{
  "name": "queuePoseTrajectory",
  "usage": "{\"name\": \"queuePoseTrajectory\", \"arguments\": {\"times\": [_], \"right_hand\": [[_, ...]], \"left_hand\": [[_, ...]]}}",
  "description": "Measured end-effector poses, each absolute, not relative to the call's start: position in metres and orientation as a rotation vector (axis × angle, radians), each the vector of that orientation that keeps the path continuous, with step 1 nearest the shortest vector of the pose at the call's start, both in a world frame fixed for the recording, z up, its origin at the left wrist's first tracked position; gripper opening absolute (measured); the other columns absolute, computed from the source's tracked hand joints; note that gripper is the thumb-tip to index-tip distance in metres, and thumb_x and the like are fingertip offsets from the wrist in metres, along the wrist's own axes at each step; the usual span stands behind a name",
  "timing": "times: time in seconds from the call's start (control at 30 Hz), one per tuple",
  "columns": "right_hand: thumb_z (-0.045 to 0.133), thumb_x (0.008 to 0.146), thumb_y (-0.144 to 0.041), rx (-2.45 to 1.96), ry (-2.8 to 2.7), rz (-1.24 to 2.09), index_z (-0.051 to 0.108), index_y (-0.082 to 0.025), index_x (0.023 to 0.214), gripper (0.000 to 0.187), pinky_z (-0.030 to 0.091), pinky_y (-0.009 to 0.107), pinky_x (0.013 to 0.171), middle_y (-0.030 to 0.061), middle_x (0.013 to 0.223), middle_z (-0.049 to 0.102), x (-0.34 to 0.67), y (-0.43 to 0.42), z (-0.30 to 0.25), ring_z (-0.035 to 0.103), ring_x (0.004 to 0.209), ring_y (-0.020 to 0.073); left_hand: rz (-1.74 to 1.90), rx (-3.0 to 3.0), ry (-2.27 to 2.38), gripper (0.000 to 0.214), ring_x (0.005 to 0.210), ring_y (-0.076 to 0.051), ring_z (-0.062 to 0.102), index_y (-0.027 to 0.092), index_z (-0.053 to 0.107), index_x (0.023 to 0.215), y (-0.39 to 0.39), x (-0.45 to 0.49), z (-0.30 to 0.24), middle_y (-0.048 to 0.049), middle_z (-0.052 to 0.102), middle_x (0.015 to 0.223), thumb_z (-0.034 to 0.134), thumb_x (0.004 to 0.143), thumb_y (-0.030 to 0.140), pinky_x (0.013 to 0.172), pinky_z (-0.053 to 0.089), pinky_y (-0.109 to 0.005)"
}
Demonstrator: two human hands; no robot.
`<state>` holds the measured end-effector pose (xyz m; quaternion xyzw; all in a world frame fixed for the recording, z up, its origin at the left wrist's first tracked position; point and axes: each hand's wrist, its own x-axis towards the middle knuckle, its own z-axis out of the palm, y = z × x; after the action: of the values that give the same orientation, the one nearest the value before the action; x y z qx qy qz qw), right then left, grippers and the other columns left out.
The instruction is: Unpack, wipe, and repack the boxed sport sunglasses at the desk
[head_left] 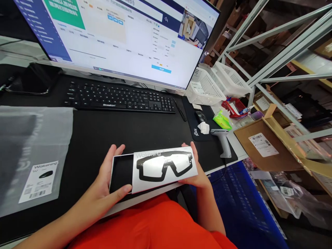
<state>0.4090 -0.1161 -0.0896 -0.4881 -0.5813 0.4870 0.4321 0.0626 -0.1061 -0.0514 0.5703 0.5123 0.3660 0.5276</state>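
Between my two hands, near the desk's front edge, is a long white box with a sleeve (166, 167) printed with black-framed goggles and the word "Wakening". Its black inner tray (121, 173) sticks out of the sleeve on the left. My left hand (107, 186) grips the tray's exposed end, thumb along the near edge. The sleeve's right end is wrapped by my right hand (197, 173), its fingers partly hidden behind the box. A translucent plastic bag (62, 138) lies on the left, with a white "Wakening" label (40, 181) on it.
A keyboard (119, 97) stands below a lit monitor (116, 38). To the right are a mouse (200, 116), a crumpled tissue (203, 128), a barcode scanner (222, 141) and white baskets (204, 86). An opened cardboard box (259, 145) and metal shelving (285, 31) are further right.
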Motion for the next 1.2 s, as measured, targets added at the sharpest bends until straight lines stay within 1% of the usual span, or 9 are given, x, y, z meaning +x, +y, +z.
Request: {"name": "queuePoseTrajectory", "arguments": {"times": [0.2, 0.37, 0.53, 0.67, 0.73, 0.83, 0.93, 1.07, 1.2], "right_hand": [[0.108, 0.058, -0.051, -1.196, -1.46, 1.307, -0.016, -0.035, 0.175, 0.171, 0.019, 0.058, 0.137, 0.0202, 0.184, 0.016, 0.388, -0.107, -0.093, 0.023, 0.17, 0.0357], [0.108, 0.057, -0.05, -1.209, -1.449, 1.295, -0.014, -0.037, 0.175, 0.17, 0.02, 0.06, 0.136, 0.0199, 0.184, 0.015, 0.382, -0.106, -0.093, 0.023, 0.17, 0.0369], [0.108, 0.054, -0.055, -1.098, -1.38, 1.125, -0.015, -0.037, 0.174, 0.173, 0.025, 0.059, 0.136, 0.0194, 0.178, 0.028, 0.36, -0.102, -0.088, 0.03, 0.168, 0.0373], [0.105, 0.054, -0.064, -1.091, -1.216, 1.077, -0.019, -0.039, 0.173, 0.174, 0.03, 0.059, 0.134, 0.0166, 0.17, 0.04, 0.347, -0.096, -0.086, 0.044, 0.16, 0.0379], [0.103, 0.054, -0.069, -1.086, -1.153, 1.098, -0.02, -0.038, 0.172, 0.173, 0.033, 0.061, 0.132, 0.0163, 0.167, 0.045, 0.348, -0.095, -0.088, 0.05, 0.155, 0.0389], [0.099, 0.054, -0.075, -1.046, -1.151, 1.132, -0.02, -0.039, 0.172, 0.172, 0.037, 0.063, 0.129, 0.016, 0.169, 0.045, 0.353, -0.096, -0.092, 0.053, 0.153, 0.0398], [0.1, 0.052, -0.075, -1.056, -1.215, 1.116, -0.023, -0.041, 0.171, 0.175, 0.037, 0.064, 0.129, 0.0154, 0.168, 0.046, 0.358, -0.1, -0.096, 0.053, 0.153, 0.0404], [0.103, 0.05, -0.071, -1.064, -1.235, 1.08, -0.023, -0.039, 0.172, 0.178, 0.032, 0.065, 0.132, 0.0169, 0.166, 0.048, 0.358, -0.105, -0.096, 0.052, 0.153, 0.0412], [0.104, 0.056, -0.065, -1.058, -1.309, 1.073, -0.022, -0.037, 0.172, 0.174, 0.025, 0.059, 0.136, 0.0188, 0.174, 0.036, 0.349, -0.107, -0.087, 0.041, 0.162, 0.0372]], "left_hand": [[0.972, 1.38, 0.98, 0.138, 0.17, -0.045, 0.002, 0.029, -0.006, 0.174, -0.103, 0.078, -0.07, -0.0186, 0.002, 0.183, 0.054, 0.074, 0.103, 0.137, 0.0, -0.069], [0.939, 1.377, 1.042, 0.132, 0.171, -0.04, 0.004, 0.037, -0.001, 0.174, -0.1, 0.07, -0.067, -0.0114, 0.004, 0.185, 0.064, 0.076, 0.097, 0.137, 0.006, -0.067], [0.957, 1.087, 1.063, 0.126, 0.17, -0.042, 0.006, 0.039, 0.011, 0.174, -0.088, 0.051, -0.066, -0.0028, 0.008, 0.185, 0.071, 0.075, 0.092, 0.139, 0.016, -0.06], [0.957, 1.11, 0.938, 0.123, 0.168, -0.044, 0.02, 0.026, 0.027, 0.172, -0.075, 0.037, -0.08, -0.0131, 0.027, 0.18, 0.077, 0.076, 0.085, 0.14, 0.017, -0.057], [0.958, 1.187, 0.91, 0.124, 0.166, -0.043, 0.025, 0.024, 0.023, 0.173, -0.078, 0.035, -0.085, -0.0182, 0.028, 0.179, 0.08, 0.078, 0.079, 0.139, 0.016, -0.058], [0.949, 1.25, 0.866, 0.13, 0.162, -0.044, 0.035, 0.029, 0.013, 0.175, -0.093, 0.039, -0.083, -0.0179, 0.026, 0.179, 0.084, 0.076, 0.076, 0.137, 0.025, -0.059], [0.966, 1.274, 0.928, 0.131, 0.163, -0.044, 0.034, 0.036, 0.016, 0.174, -0.106, 0.044, -0.076, -0.0123, 0.02, 0.182, 0.084, 0.072, 0.082, 0.134, 0.033, -0.059], [0.938, 1.308, 1.037, 0.137, 0.162, -0.047, 0.036, 0.041, 0.008, 0.174, -0.105, 0.047, -0.068, -0.0127, 0.025, 0.18, 0.085, 0.068, 0.083, 0.13, 0.035, -0.066], [0.948, 1.297, 1.08, 0.137, 0.159, -0.046, 0.039, 0.042, 0.001, 0.173, -0.104, 0.036, -0.057, -0.0125, 0.03, 0.177, 0.08, 0.07, 0.087, 0.133, 0.031, -0.066]]}}
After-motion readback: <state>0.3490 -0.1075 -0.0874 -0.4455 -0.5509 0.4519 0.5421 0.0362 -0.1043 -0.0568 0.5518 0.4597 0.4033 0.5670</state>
